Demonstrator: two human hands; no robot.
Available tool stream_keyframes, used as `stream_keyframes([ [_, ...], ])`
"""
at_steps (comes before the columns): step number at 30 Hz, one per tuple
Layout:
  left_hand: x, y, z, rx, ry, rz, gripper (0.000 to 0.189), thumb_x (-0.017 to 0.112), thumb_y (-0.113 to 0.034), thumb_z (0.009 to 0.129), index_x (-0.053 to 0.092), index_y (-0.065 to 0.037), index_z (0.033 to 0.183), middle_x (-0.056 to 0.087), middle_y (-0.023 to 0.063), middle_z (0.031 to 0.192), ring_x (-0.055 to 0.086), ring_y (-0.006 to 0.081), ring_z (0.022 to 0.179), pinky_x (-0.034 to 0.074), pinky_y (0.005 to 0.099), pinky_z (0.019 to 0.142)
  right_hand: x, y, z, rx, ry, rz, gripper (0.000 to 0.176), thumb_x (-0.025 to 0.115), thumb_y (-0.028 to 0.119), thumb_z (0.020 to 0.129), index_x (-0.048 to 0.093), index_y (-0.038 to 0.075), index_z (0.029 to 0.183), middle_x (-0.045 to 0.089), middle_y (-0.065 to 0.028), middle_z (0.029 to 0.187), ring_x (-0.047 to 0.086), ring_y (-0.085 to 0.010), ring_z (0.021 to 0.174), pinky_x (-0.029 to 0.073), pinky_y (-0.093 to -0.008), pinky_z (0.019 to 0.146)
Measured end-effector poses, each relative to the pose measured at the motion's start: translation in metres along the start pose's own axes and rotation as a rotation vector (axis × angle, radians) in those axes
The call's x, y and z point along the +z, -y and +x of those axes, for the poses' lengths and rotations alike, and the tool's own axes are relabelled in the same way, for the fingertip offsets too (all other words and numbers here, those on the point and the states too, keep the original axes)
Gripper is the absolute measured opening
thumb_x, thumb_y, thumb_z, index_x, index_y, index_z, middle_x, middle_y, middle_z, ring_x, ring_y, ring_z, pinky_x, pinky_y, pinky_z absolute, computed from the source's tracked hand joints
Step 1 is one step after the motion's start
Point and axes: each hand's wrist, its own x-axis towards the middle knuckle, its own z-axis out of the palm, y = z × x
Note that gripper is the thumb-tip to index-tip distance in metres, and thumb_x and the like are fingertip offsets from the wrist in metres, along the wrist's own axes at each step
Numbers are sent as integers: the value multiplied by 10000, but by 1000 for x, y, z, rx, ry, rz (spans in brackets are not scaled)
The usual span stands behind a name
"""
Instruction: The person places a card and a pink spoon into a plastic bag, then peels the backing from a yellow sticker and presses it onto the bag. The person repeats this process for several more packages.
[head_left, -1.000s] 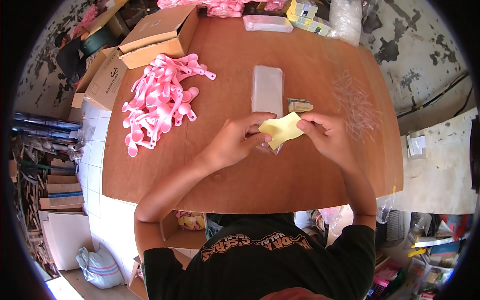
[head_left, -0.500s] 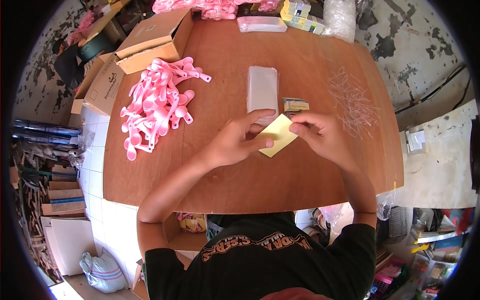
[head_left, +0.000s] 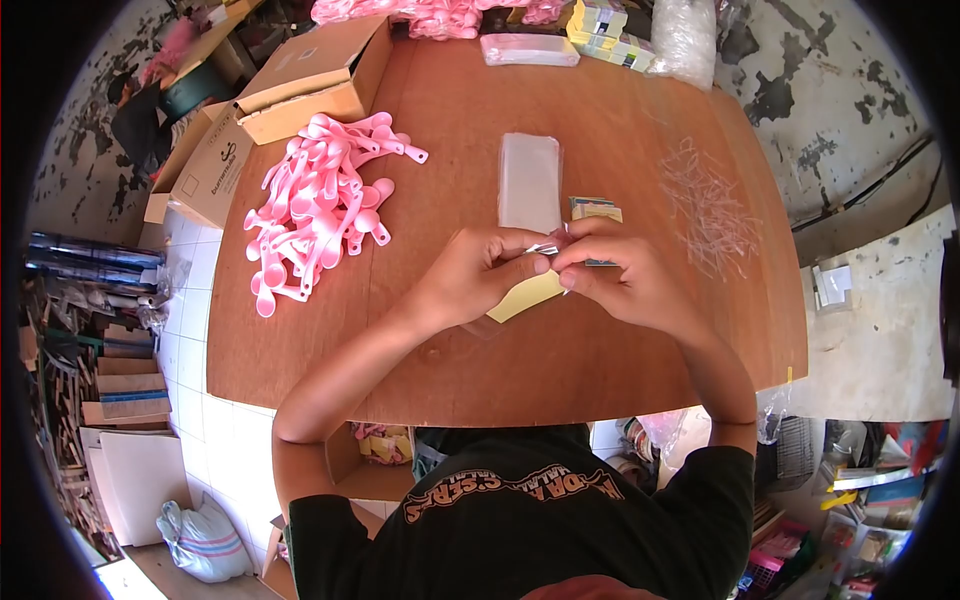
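Observation:
A yellow paper card point(head_left: 527, 296) is held over the table, its upper end bent and bunched between my fingers. My left hand point(head_left: 478, 275) pinches the card between thumb and fingers. At the same upper end, my right hand point(head_left: 628, 275) is closed with thumb and fingertips pressed together; the fingers partly hide the edge they grip. Just beyond the hands lies a stack of clear plastic bags point(head_left: 530, 180). A small stack of printed cards point(head_left: 597, 208) sits beside it, partly behind my right hand.
Left on the wooden table point(head_left: 440, 375) is a pile of pink spoons point(head_left: 320, 200), with a cardboard box point(head_left: 315, 75) behind. Thin clear strips point(head_left: 705, 210) lie scattered at right. Along the back are card bundles point(head_left: 605, 35), a plastic bag pack point(head_left: 530, 50) and a clear roll point(head_left: 683, 40).
The card was flat and tilted between both hands; now its upper end is bent. My right hand has moved left, close to my left fingertips.

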Motion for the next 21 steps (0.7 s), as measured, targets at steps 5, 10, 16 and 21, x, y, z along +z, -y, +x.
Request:
stream_keyframes([
  [5,2,-10,-3,-13,-22,1,249,580,-150,964,665,1,1142,718,86,949,623,77,867,505,253,773,2,1,6,51,102,103,170,707,105,834,689,19,979,649,-141,1033,649,-276,936,500,-360,799],
  [10,2,6,-4,79,-27,-103,253,602,-137,950,658,-20,1167,663,113,1112,635,132,952,509,280,808,6,8,17,-36,245,-109,165,695,120,844,679,12,967,664,-144,961,657,-294,825,507,-358,726],
  [16,-20,-7,-35,-25,-74,38,321,669,-103,881,618,-20,1187,672,77,1056,638,130,920,511,294,810,22,-12,45,136,436,16,157,659,127,881,675,25,999,660,-91,725,625,-211,579,504,-308,587],
  [21,-41,16,-61,-249,-156,145,326,668,-90,857,612,-34,1174,706,93,986,655,139,940,493,310,861,50,-51,115,91,118,244,163,640,108,897,674,20,1031,692,-67,801,640,-94,691,518,-281,627],
])
